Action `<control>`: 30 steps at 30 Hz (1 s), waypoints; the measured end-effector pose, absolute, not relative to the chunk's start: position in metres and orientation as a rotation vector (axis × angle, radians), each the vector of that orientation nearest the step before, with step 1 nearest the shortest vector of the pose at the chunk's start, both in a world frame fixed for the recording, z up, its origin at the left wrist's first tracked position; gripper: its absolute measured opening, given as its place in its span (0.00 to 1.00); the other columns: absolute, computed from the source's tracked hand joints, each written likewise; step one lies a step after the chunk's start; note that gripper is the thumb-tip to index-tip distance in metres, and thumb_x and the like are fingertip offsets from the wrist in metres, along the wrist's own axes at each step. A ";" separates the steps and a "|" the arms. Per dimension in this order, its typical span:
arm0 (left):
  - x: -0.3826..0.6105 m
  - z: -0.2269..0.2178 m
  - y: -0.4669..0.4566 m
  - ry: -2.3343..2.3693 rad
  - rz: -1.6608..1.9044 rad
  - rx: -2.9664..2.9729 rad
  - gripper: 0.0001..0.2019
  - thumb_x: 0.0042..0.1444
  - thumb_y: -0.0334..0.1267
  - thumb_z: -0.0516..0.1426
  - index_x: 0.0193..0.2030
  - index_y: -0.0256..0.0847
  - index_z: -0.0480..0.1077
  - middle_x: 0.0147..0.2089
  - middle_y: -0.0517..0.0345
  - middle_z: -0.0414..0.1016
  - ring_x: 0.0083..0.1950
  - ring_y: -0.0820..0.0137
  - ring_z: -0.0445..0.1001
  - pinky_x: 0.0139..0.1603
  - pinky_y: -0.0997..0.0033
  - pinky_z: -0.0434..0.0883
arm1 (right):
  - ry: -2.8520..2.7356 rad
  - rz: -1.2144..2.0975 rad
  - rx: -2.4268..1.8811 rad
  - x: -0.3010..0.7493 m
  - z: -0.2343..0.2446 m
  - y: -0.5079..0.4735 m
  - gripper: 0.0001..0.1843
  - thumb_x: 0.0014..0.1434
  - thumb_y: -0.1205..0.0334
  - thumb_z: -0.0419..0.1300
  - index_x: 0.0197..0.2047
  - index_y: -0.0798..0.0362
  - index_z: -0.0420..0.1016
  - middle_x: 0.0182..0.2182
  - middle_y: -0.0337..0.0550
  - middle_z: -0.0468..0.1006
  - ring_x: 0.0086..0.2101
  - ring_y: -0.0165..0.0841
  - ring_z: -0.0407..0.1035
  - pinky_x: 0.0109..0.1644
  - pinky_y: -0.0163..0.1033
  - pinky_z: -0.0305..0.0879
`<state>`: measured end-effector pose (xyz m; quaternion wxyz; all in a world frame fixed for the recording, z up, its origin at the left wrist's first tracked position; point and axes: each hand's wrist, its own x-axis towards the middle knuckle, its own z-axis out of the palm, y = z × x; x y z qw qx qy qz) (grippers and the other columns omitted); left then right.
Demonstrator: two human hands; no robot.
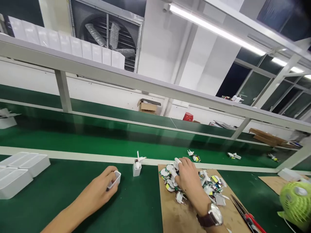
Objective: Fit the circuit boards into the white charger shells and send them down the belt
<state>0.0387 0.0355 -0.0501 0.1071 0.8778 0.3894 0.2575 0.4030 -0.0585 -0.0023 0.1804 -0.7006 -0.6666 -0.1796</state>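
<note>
Clearly, the left hand (105,184) has its fingers curled around one small white box (117,178), gripping it above the green table (136,207), its open end showing. To the right of that, one more small box (137,170) stands upright, with white parts sticking out of its top. The right hand (188,174) reaches down into a pile of parts (215,186) on a sheet of cardboard (173,216); its fingers are bent, but whether they have closed on a piece I cannot tell. The heap is too tangled to count. Several pieces bear yellow labels, too small to read. One wristwatch (215,214) sits on the right wrist, its dial too blurred to make out. Near the cardboard's right edge lies one red-handled tool (252,221), and farther right stands one lime-green fan (293,202). Three small clusters of parts (234,156) lie beyond, on the green strip. About ten white boxes (97,54) line the upper shelf (145,83).
</note>
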 end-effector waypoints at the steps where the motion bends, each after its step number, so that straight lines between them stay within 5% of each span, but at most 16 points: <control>1: 0.043 -0.055 0.032 1.116 0.779 2.576 0.14 0.71 0.43 0.48 0.39 0.46 0.73 0.51 0.55 0.79 0.36 0.68 0.80 0.37 0.72 0.74 | -1.864 -0.492 -2.015 0.410 -0.001 -0.057 0.15 0.47 0.75 0.61 0.39 0.58 0.81 0.46 0.64 0.83 0.53 0.56 0.74 0.59 0.57 0.69; 5: 0.038 -0.065 0.022 1.087 0.863 2.492 0.14 0.70 0.45 0.51 0.45 0.48 0.78 0.56 0.54 0.79 0.40 0.65 0.81 0.39 0.71 0.75 | -1.683 -0.464 -2.058 0.423 0.010 -0.050 0.06 0.51 0.72 0.59 0.28 0.53 0.75 0.31 0.54 0.82 0.39 0.45 0.76 0.49 0.47 0.70; 11: 0.012 -0.060 0.020 1.128 0.958 2.375 0.13 0.71 0.47 0.51 0.40 0.47 0.75 0.57 0.53 0.77 0.52 0.60 0.79 0.49 0.66 0.76 | -1.493 -0.391 -1.738 0.406 0.041 -0.055 0.16 0.68 0.58 0.52 0.49 0.55 0.77 0.53 0.60 0.81 0.54 0.48 0.74 0.60 0.56 0.70; 16: 0.010 -0.056 0.018 1.222 0.907 2.366 0.18 0.67 0.40 0.52 0.62 0.48 0.69 0.53 0.52 0.78 0.46 0.60 0.79 0.42 0.67 0.76 | -1.666 0.015 -1.486 0.337 0.026 -0.063 0.17 0.73 0.53 0.54 0.49 0.53 0.80 0.43 0.51 0.87 0.38 0.38 0.83 0.41 0.41 0.81; 19: 0.006 -0.054 0.016 1.264 0.885 2.424 0.25 0.64 0.36 0.52 0.68 0.48 0.65 0.57 0.50 0.76 0.52 0.57 0.77 0.42 0.66 0.76 | -1.750 0.169 -1.311 0.296 0.009 -0.071 0.14 0.74 0.56 0.55 0.50 0.51 0.81 0.50 0.52 0.86 0.47 0.39 0.83 0.52 0.42 0.82; 23: 0.000 -0.050 0.016 1.271 0.830 2.451 0.23 0.64 0.34 0.52 0.66 0.45 0.66 0.62 0.48 0.73 0.58 0.56 0.76 0.48 0.63 0.77 | -2.184 0.347 -1.076 0.283 -0.002 -0.089 0.16 0.69 0.72 0.56 0.50 0.46 0.81 0.65 0.46 0.76 0.68 0.41 0.67 0.71 0.52 0.68; 27: 0.001 -0.043 0.013 1.253 0.707 2.389 0.21 0.67 0.40 0.55 0.66 0.45 0.66 0.63 0.50 0.71 0.53 0.58 0.79 0.47 0.62 0.77 | -2.346 0.295 -1.269 0.311 -0.012 -0.105 0.24 0.61 0.77 0.51 0.49 0.46 0.81 0.67 0.44 0.74 0.67 0.42 0.68 0.68 0.54 0.72; 30: 0.007 -0.037 0.008 1.192 0.627 2.304 0.22 0.66 0.44 0.60 0.65 0.47 0.66 0.64 0.53 0.70 0.52 0.59 0.80 0.49 0.63 0.77 | -2.206 0.170 -1.475 0.324 -0.021 -0.109 0.22 0.68 0.68 0.52 0.60 0.46 0.76 0.64 0.50 0.77 0.63 0.44 0.74 0.64 0.53 0.76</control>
